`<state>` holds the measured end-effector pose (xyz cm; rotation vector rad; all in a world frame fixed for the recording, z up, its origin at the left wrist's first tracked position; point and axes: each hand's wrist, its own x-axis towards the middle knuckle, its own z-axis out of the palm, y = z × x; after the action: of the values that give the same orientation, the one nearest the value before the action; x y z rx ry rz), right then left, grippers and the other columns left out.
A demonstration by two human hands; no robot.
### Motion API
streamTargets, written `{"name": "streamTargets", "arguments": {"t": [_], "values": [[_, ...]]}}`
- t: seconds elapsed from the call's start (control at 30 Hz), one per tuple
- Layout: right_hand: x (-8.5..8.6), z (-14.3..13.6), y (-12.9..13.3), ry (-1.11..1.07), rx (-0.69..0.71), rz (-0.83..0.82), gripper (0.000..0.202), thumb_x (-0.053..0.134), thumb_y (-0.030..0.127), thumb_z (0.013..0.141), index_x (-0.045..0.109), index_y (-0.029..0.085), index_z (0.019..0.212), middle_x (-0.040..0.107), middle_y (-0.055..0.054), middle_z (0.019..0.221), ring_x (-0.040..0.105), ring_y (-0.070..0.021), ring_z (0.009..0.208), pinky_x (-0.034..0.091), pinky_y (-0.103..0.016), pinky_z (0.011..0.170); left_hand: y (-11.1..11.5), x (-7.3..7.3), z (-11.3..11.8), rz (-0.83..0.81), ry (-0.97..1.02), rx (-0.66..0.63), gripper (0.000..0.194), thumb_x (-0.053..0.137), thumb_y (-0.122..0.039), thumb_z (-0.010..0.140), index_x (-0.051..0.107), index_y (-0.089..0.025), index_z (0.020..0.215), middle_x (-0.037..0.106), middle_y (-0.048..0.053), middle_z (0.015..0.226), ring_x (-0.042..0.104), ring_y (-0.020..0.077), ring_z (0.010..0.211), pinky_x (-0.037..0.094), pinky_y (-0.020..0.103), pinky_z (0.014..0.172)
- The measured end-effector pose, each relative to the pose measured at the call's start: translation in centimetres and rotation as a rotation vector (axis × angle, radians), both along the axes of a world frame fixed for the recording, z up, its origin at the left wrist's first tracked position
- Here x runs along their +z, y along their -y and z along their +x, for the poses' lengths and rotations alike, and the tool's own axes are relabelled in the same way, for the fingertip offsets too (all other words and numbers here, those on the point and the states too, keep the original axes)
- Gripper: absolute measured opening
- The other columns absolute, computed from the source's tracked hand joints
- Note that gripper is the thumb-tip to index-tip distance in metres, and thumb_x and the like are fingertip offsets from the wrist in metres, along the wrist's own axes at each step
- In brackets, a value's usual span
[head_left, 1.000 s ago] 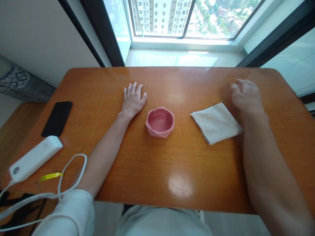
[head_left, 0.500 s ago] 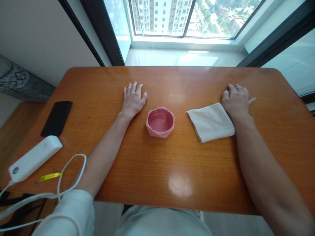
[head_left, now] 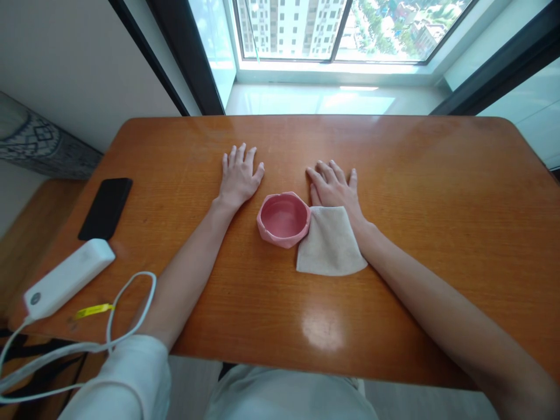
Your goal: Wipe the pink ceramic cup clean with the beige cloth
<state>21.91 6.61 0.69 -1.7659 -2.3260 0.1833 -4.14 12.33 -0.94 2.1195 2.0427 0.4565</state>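
Note:
A pink faceted bowl [head_left: 283, 220] stands upright near the middle of the wooden table, and nothing shows inside it. The folded off-white cloth [head_left: 330, 245] lies flat just right of the bowl, its left edge against it. My right hand [head_left: 335, 186] rests palm down beyond the cloth, fingers spread, its thumb side close to the bowl; the wrist borders the cloth's right edge. Whether the palm covers part of the cloth is hidden. My left hand [head_left: 240, 175] lies flat on the table behind and left of the bowl, fingers apart, holding nothing.
At the left lie a black phone [head_left: 105, 208] and a white power bank [head_left: 70, 280] with white cables [head_left: 131, 332] running over my left arm. A yellow tag [head_left: 94, 310] hangs on the cable. Beyond the table's [head_left: 437, 175] far edge is a window [head_left: 332, 35].
My right hand has swept left across the table, and the cloth has slid and turned with it up to the bowl. My left hand stays in place.

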Motion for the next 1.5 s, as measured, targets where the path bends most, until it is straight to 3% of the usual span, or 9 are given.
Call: {"name": "streamTargets", "arguments": {"t": [0.23, 0.33, 0.4, 0.53, 0.67, 0.8, 1.1, 1.5], "values": [[-0.2, 0.6, -0.5, 0.001, 0.026, 0.045, 0.056, 0.036, 0.033, 0.117, 0.059, 0.03, 0.168, 0.056, -0.016, 0.181, 0.045, -0.0435, 0.171, 0.03, -0.086, 0.135, 0.0, 0.2, 0.1, -0.015, -0.02, 0.004, 0.074, 0.04, -0.049, 0.111, 0.049, -0.014, 0.176, 0.037, 0.017, 0.19, 0.029, 0.0408, 0.181, 0.017, 0.061, 0.15], [0.4, 2.6, -1.7, 0.038, 0.012, 0.076, 0.057, 0.033, 0.035, 0.117, 0.063, 0.031, 0.164, 0.06, -0.014, 0.177, 0.054, -0.0411, 0.163, 0.043, -0.073, 0.131, 0.1, 0.4, 0.2, -0.023, -0.022, 0.008, 0.074, 0.039, -0.049, 0.112, 0.049, -0.013, 0.176, 0.037, 0.017, 0.19, 0.028, 0.0409, 0.181, 0.017, 0.06, 0.151], [1.0, 4.9, -2.6, 0.051, -0.093, 0.113, 0.059, 0.031, 0.035, 0.115, 0.064, 0.026, 0.165, 0.06, -0.018, 0.176, 0.056, -0.0446, 0.159, 0.048, -0.071, 0.126, 0.2, 0.4, 0.3, -0.024, -0.019, 0.009, 0.074, 0.039, -0.049, 0.112, 0.049, -0.014, 0.176, 0.037, 0.017, 0.19, 0.028, 0.0408, 0.181, 0.017, 0.06, 0.151], [1.3, 9.9, -4.3, 0.039, -0.307, 0.179, 0.068, 0.03, 0.035, 0.113, 0.051, 0.021, 0.176, 0.048, -0.023, 0.184, 0.04, -0.053, 0.17, 0.035, -0.087, 0.129, 0.1, 0.2, 0.2, -0.012, -0.007, 0.007, 0.073, 0.041, -0.049, 0.111, 0.05, -0.017, 0.175, 0.038, 0.015, 0.19, 0.029, 0.0399, 0.181, 0.018, 0.06, 0.151], [0.0, 12.3, -5.3, 0.068, -0.432, 0.014, 0.073, 0.026, 0.048, 0.114, 0.042, 0.022, 0.181, 0.037, -0.02, 0.191, 0.029, -0.051, 0.178, 0.022, -0.096, 0.131, 0.0, 0.0, 0.1, 0.001, 0.005, 0.002, 0.072, 0.042, -0.049, 0.111, 0.051, -0.016, 0.174, 0.039, 0.016, 0.19, 0.03, 0.0409, 0.18, 0.018, 0.062, 0.15], [-0.7, 12.3, -5.9, 0.033, -0.439, -0.009, 0.073, 0.029, 0.053, 0.114, 0.046, 0.023, 0.178, 0.038, -0.02, 0.19, 0.031, -0.0511, 0.177, 0.018, -0.097, 0.132, -0.1, -0.1, 0.1, 0.012, 0.014, 0.0, 0.071, 0.043, -0.049, 0.111, 0.052, -0.018, 0.174, 0.039, 0.015, 0.19, 0.03, 0.0403, 0.18, 0.018, 0.062, 0.15], [0.1, 11.8, -5.6, 0.037, -0.46, -0.041, 0.075, 0.029, 0.054, 0.114, 0.044, 0.023, 0.18, 0.036, -0.02, 0.192, 0.029, -0.0486, 0.179, 0.017, -0.093, 0.135, 0.0, 0.1, 0.2, -0.004, 0.0, -0.002, 0.075, 0.039, -0.05, 0.11, 0.05, -0.013, 0.175, 0.037, 0.018, 0.19, 0.029, 0.0416, 0.181, 0.017, 0.062, 0.15], [-0.1, 12.0, -5.7, 0.0, -0.454, -0.027, 0.073, 0.032, 0.054, 0.113, 0.047, 0.023, 0.178, 0.037, -0.02, 0.191, 0.029, -0.0493, 0.178, 0.015, -0.095, 0.135, 0.0, 0.2, 0.2, -0.017, 0.0, 0.004, 0.075, 0.04, -0.05, 0.111, 0.049, -0.015, 0.176, 0.037, 0.017, 0.19, 0.028, 0.0401, 0.181, 0.016, 0.06, 0.151]]}}
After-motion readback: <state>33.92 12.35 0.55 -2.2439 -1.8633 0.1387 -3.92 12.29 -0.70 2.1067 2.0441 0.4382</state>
